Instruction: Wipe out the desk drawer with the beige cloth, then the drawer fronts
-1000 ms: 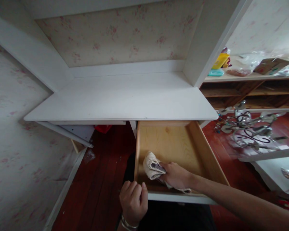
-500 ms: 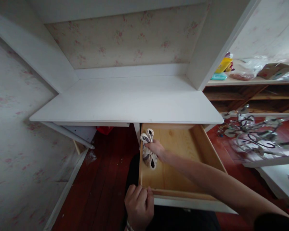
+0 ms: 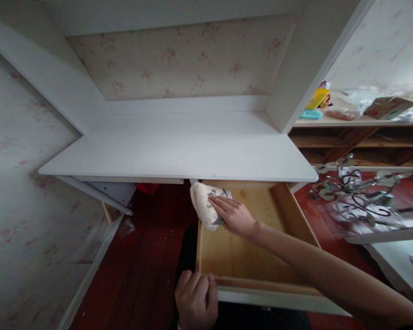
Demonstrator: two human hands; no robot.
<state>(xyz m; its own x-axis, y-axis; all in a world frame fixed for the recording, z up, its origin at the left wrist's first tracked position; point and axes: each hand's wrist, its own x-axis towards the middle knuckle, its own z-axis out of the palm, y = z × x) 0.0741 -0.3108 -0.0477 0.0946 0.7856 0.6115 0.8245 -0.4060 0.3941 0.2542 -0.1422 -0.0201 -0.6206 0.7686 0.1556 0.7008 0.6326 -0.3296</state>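
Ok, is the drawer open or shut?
Open: the drawer juts out from under the white desktop, its wooden bottom showing.

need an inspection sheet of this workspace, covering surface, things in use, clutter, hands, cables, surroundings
Surface: white desk, with a wooden drawer pulled out below its right part
Things in use: pale folded cloth at the drawer's left side, near the desk edge
Clutter: box, clear bag and yellow item on the shelf at right
Hands: right hand holds the cloth, fingers laid over it; left hand curled at the drawer's front left corner
Cables: nothing seen
Surroundings: flowered wallpaper, red floor, chandelier low at right
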